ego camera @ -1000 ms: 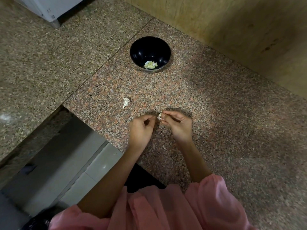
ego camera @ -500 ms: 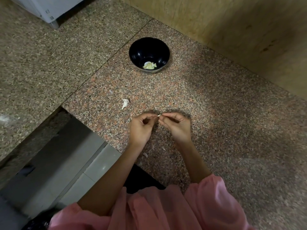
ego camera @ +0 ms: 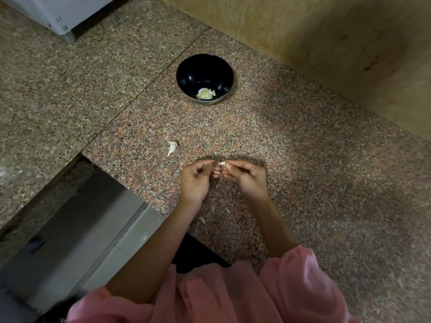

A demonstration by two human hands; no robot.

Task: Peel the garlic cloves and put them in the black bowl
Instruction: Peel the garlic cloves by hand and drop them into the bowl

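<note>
Mid-peel. Garlic clove (ego camera: 222, 163) is held up between both hands, on the near side of the black bowl (ego camera: 180, 74) and well apart from it.

Left hand (ego camera: 196, 180): fingers curled in, thumb and forefinger pinching the clove's left end. Right hand (ego camera: 247, 178): same curl, pinching the right end. Neither hand has anything else in it. How much skin is left on the clove I can't tell; it's too small.

The bowl holds a few peeled cloves (ego camera: 205, 93) at the bottom. A white garlic piece (ego camera: 172, 147) lies on the granite counter (ego camera: 303, 159) between bowl and hands, nearer the hands; skin or unpeeled clove, can't tell. Skin flakes (ego camera: 202, 220) lie further from the bowl, under the wrists.

Risks, as I judge them:
- The clove is small and held by fingertips only. A hard tug on the skin could pop it out, and the counter's edge drops away on the bowl's near-left, close to the left hand.
- Loose skin may cling to the clove or fingers and end up in the bowl.
- The white piece could get overlooked if it's a clove.
</note>
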